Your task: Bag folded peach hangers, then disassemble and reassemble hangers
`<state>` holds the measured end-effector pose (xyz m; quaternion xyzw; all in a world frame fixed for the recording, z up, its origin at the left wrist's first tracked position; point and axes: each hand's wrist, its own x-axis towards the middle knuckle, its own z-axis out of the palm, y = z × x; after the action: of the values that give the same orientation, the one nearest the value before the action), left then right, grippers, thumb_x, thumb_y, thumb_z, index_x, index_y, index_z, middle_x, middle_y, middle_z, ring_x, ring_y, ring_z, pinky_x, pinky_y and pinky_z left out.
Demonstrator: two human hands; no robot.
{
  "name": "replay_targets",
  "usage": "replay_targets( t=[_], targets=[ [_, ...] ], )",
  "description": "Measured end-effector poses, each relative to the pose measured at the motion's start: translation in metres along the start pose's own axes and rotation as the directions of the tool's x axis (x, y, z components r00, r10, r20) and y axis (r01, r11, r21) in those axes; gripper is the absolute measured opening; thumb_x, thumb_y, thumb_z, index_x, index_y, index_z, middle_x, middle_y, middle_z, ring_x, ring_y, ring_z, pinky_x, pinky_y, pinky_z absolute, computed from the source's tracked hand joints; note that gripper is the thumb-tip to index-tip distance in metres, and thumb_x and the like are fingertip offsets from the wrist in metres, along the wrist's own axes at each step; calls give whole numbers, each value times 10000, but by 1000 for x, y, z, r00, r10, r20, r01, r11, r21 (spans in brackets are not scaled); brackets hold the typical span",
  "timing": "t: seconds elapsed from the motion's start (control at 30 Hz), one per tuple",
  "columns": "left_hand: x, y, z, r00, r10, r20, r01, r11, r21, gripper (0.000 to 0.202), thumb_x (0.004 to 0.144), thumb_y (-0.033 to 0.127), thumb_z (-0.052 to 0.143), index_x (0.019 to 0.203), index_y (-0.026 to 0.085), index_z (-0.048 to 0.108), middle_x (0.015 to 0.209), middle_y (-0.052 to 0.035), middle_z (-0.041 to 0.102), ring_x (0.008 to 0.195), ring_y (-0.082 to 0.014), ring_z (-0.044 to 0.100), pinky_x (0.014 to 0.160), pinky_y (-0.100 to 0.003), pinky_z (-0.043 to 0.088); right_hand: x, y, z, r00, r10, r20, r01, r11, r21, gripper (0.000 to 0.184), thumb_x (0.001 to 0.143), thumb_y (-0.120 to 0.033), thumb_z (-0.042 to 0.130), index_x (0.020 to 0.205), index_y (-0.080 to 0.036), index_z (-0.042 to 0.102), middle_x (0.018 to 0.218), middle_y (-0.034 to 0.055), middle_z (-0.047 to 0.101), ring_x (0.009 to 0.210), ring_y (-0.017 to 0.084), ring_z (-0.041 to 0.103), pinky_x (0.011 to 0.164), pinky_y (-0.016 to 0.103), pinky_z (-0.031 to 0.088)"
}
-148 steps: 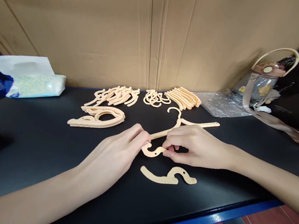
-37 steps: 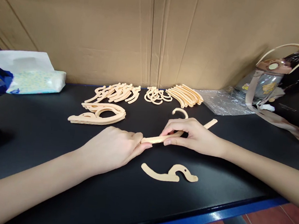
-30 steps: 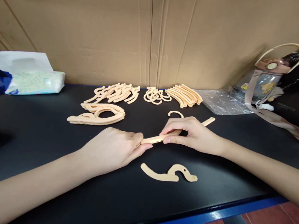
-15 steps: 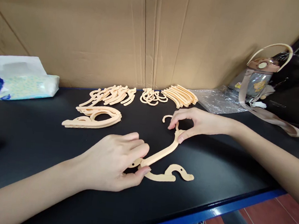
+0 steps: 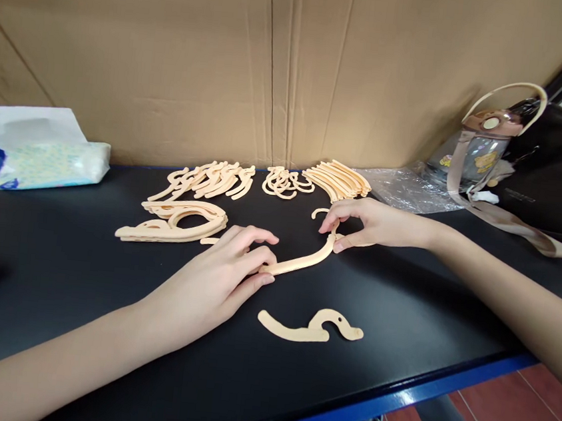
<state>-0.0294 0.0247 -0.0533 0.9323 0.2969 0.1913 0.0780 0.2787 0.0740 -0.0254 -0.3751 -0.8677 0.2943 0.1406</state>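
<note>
A cream plastic clothes hanger point(image 5: 303, 262), partly put together, lies between my hands just over the black tabletop. My left hand point(image 5: 232, 262) pinches the lower left end of its curved arm between thumb and fingers. At the joint below the small hook, my right hand point(image 5: 367, 221) grips the hanger with thumb and fingertips. A short cream tip point(image 5: 209, 240) shows beyond my left hand; the rest of that part is hidden. Nearer to me a loose hanger arm point(image 5: 293, 333) with a curled end lies flat. Left of the hands is a stack of folded hangers point(image 5: 201, 227).
Along the back lie curled hanger arms point(image 5: 221, 181), loose hooks point(image 5: 284, 183) and straight curved arms point(image 5: 339, 181). A tissue pack point(image 5: 55, 160) is at left. Plastic film point(image 5: 406, 189), a strapped water bottle point(image 5: 482, 155) and a black bag point(image 5: 556, 172) stand right. Cardboard point(image 5: 201, 61) rises behind.
My left hand has moved up and away from me, swinging the hanger's arm flatter and clear of the loose arm piece. My right hand keeps its grip at the joint, shifted slightly.
</note>
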Motion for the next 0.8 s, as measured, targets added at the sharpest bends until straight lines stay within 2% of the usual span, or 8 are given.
replay_targets(
  t=[0.1, 0.2, 0.3, 0.43, 0.5, 0.6, 0.67, 0.8],
  targets=[
    [2, 2, 1, 1000, -14, -23, 13, 999, -42, 158, 1026, 226, 431, 1122, 231, 556, 1304, -39, 543, 1150, -175, 544, 941, -305, 453, 0, -1, 0, 1000, -12, 6, 12, 1000, -11, 295, 826, -387, 738, 1027, -173, 705, 1061, 56, 670, 989, 181, 617, 914, 337, 467],
    [4, 8, -1, 994, 68, -87, -55, 989, 138, 218, 1005, 203, 442, 1198, 189, 545, 1259, -75, 582, 1096, -215, 583, 902, -345, 479, -1, 0, -3, 998, -43, 55, 44, 999, -23, 251, 842, -383, 725, 978, -172, 713, 1020, 45, 665, 955, 170, 612, 892, 320, 465],
    [1, 20, -5, 984, 146, -98, -98, 917, 386, 210, 1010, 245, 428, 1053, 150, 610, 942, -71, 675, 771, -227, 656, 636, -343, 493, -4, 2, -9, 991, -51, 127, 56, 998, -31, 220, 846, -374, 722, 951, -181, 719, 980, 30, 662, 951, 170, 611, 883, 314, 460],
    [-5, 33, -6, 990, 113, -84, -43, 813, 580, 408, 1029, 384, 373, 842, 137, 639, 519, -15, 556, 406, -208, 558, 401, -324, 355, -8, -2, -16, 981, -41, 191, 46, 999, -23, 178, 847, -350, 723, 924, -190, 724, 946, 16, 663, 957, 169, 612, 899, 307, 445],
    [-6, 35, -5, 986, 128, -105, -24, 739, 674, 421, 1009, 420, 416, 858, 115, 664, 541, -44, 572, 422, -222, 568, 396, -327, 342, -9, -6, -18, 977, -43, 211, 50, 998, -27, 168, 847, -349, 725, 909, -192, 732, 936, 13, 668, 968, 171, 609, 900, 300, 435],
    [-4, 32, -6, 981, 140, -134, 1, 687, 727, 350, 965, 395, 536, 987, 79, 687, 764, -121, 674, 630, -275, 659, 446, -340, 385, -10, -11, -21, 968, -40, 249, 48, 999, -26, 181, 860, -364, 711, 901, -193, 751, 935, 18, 674, 954, 169, 605, 874, 288, 429],
    [-3, 29, -6, 985, 123, -124, -2, 717, 697, 358, 966, 394, 546, 1055, 76, 685, 880, -140, 697, 768, -308, 680, 497, -354, 430, -10, -12, -22, 962, -32, 272, 39, 999, -21, 192, 874, -375, 694, 906, -197, 760, 941, 21, 676, 952, 168, 603, 868, 285, 427],
    [-3, 24, -2, 989, 124, -81, -70, 873, 483, 406, 1027, 437, 412, 1118, 118, 646, 1072, -120, 692, 875, -277, 660, 669, -378, 500, -9, -8, -19, 971, -12, 239, 20, 999, -30, 217, 860, -395, 706, 958, -206, 747, 976, 23, 680, 1000, 185, 603, 917, 309, 426]
  ],
)
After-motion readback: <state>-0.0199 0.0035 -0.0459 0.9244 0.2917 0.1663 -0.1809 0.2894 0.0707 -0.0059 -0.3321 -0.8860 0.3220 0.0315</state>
